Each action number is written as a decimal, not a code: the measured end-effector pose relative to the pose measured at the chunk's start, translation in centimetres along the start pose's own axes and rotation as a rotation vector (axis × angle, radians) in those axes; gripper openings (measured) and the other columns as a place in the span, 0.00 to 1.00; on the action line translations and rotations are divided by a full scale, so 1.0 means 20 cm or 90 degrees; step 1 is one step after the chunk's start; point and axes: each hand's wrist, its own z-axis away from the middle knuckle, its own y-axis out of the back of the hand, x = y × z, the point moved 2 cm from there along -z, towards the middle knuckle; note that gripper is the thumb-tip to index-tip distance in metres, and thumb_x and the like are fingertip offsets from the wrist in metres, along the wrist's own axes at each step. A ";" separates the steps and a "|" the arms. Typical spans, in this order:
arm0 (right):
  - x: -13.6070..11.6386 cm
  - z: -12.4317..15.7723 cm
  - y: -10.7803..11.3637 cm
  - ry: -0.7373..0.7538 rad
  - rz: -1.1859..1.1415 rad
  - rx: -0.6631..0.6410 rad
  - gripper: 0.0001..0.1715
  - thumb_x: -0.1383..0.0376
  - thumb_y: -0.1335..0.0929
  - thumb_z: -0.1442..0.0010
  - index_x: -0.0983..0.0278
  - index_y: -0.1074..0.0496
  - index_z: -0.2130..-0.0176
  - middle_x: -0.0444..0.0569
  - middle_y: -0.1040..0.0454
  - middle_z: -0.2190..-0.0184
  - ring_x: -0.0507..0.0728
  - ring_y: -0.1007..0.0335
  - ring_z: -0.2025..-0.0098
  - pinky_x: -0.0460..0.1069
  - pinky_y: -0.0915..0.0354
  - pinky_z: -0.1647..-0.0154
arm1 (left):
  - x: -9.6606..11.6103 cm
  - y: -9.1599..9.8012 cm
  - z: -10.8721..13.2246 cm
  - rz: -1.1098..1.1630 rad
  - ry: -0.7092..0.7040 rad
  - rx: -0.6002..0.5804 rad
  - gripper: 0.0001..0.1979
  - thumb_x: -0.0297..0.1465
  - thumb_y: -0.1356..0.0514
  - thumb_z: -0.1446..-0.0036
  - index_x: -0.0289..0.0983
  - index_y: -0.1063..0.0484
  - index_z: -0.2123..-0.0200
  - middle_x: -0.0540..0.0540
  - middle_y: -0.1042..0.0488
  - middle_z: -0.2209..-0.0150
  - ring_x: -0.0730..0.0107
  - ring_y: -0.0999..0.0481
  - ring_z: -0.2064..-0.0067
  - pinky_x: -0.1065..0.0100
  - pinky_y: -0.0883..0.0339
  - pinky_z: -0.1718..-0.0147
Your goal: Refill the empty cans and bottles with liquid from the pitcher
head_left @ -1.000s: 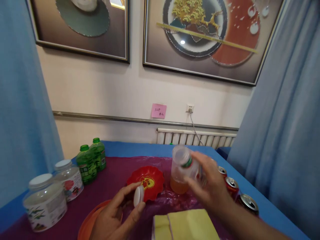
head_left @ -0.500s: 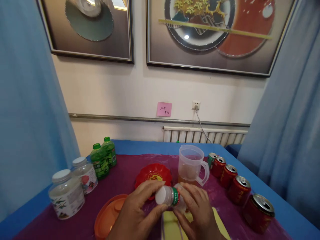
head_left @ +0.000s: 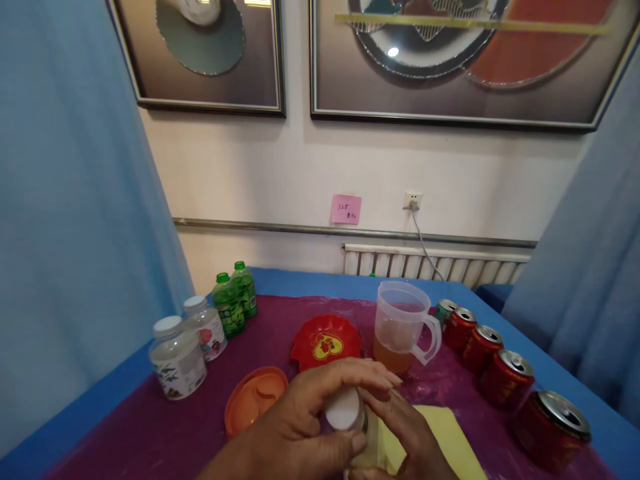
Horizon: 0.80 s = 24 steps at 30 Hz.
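Note:
In the head view, both hands are around a small clear bottle (head_left: 369, 448) with a white cap (head_left: 344, 408), low in the middle. My left hand (head_left: 300, 420) curls about the cap, with its thumb along the near side. The right hand (head_left: 407, 430) is closed around the bottle's body, which is mostly hidden by fingers. A yellow cloth (head_left: 447, 433) lies under and to the right of the bottle. Just beyond the hands is a red scalloped dish (head_left: 303, 339). An orange round dish or lid (head_left: 250, 403) lies left of my left hand.
A clear handled jug (head_left: 400, 320) with amber liquid stands behind the right hand. Several drink cans (head_left: 507, 380) line the right side. On the left stand two white-capped jars (head_left: 177, 363) and two green bottles (head_left: 230, 310). A purple sheet (head_left: 150, 440) covers the blue table.
The bottle has gone from lying tilted sideways to more upright, cap towards me. My left hand has moved over the cap, and its label is now hidden. The view has shifted.

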 end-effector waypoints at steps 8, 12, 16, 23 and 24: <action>-0.01 0.04 -0.07 -0.306 -0.397 -0.026 0.40 0.42 0.29 0.42 0.54 0.37 0.36 0.54 0.25 0.44 0.66 0.26 0.45 0.59 0.28 0.47 | -0.09 0.04 0.24 -0.015 0.230 0.162 0.51 0.49 0.27 0.55 0.50 0.45 0.31 0.41 0.40 0.30 0.45 0.42 0.30 0.44 0.43 0.35; -0.06 0.02 -0.18 -0.286 -0.406 -0.053 0.42 0.42 0.28 0.43 0.55 0.35 0.37 0.54 0.24 0.46 0.67 0.25 0.47 0.59 0.28 0.48 | -0.18 0.00 0.45 -0.096 0.317 0.223 0.38 0.46 0.30 0.52 0.50 0.34 0.38 0.41 0.28 0.38 0.44 0.30 0.37 0.45 0.32 0.41; -0.08 0.07 -0.29 -0.190 -0.278 -0.016 0.47 0.46 0.28 0.41 0.56 0.44 0.31 0.59 0.33 0.36 0.69 0.33 0.38 0.59 0.28 0.47 | -0.22 0.19 0.69 -0.262 0.369 0.396 0.33 0.45 0.30 0.54 0.43 0.30 0.45 0.39 0.22 0.45 0.46 0.22 0.45 0.49 0.27 0.46; 0.01 0.37 -0.20 -0.242 -0.210 0.050 0.23 0.61 0.32 0.35 0.52 0.31 0.40 0.55 0.25 0.45 0.58 0.19 0.62 0.47 0.23 0.68 | -0.31 0.71 1.06 -0.500 0.539 0.789 0.36 0.55 0.31 0.67 0.37 0.33 0.60 0.44 0.23 0.66 0.46 0.19 0.60 0.51 0.23 0.59; 0.03 0.43 -0.17 -0.277 -0.197 0.069 0.22 0.61 0.32 0.35 0.52 0.29 0.42 0.55 0.24 0.46 0.58 0.20 0.64 0.47 0.24 0.69 | -0.33 0.75 1.08 -0.506 0.546 0.799 0.35 0.56 0.31 0.68 0.38 0.34 0.62 0.44 0.24 0.67 0.46 0.20 0.61 0.52 0.24 0.61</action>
